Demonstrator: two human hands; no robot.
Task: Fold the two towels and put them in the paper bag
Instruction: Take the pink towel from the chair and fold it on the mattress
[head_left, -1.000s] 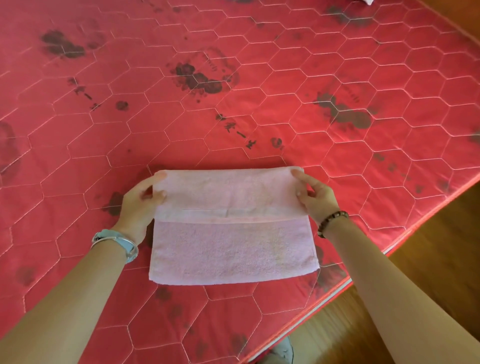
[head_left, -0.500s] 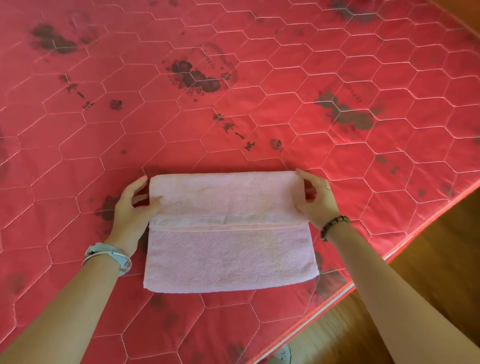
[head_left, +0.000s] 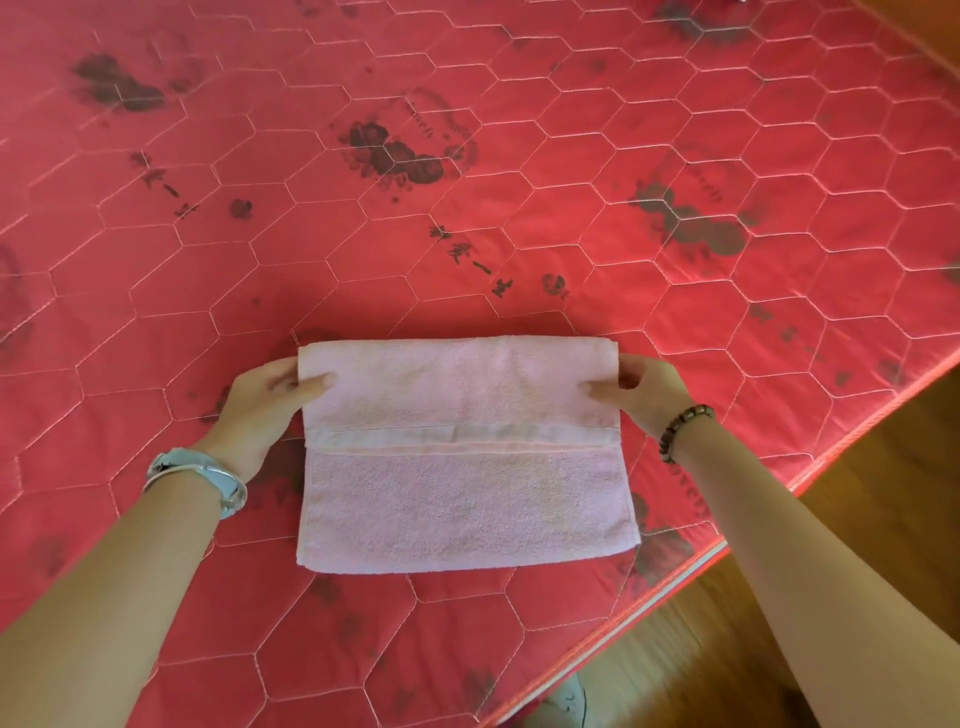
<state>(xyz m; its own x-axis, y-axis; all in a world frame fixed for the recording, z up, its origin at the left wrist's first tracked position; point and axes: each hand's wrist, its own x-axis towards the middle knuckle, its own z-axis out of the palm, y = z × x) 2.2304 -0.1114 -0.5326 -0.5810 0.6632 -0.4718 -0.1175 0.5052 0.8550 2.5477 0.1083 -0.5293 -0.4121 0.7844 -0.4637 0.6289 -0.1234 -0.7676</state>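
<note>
on the left, a silver bangle (head_left: 200, 480) is worn at the wrist, and the left hand (head_left: 262, 410) is clamped on the left end of the towel's far flap, thumb laid on top and fingers tucked round the edge. the pink towel (head_left: 462, 499) is spread in the middle, on the near part of a red quilted bed (head_left: 467, 156), close to its right edge. it is already doubled: the far flap lies over the lower layer, its hemmed band runs across the middle, and a strip of the lower layer is left uncovered on the near side. on the right, the right hand (head_left: 649, 397), with a bead bracelet (head_left: 683, 431) at its wrist, is clamped on the right end of the same flap, thumb on top. the hands are thus held well apart, one at each end. further right, a wooden floor (head_left: 857, 571) is seen beyond the bed's edge.

the step in hand is judged to be the folding of the first towel, with this fold only partly made. for the next move, the flap would need to be drawn evenly towards the near edge by both hands, matched to it and pressed flat. a further fold across the width would probably be wanted before bagging. no second towel and no paper bag can be seen, so most of the task is judged to be left.
</note>
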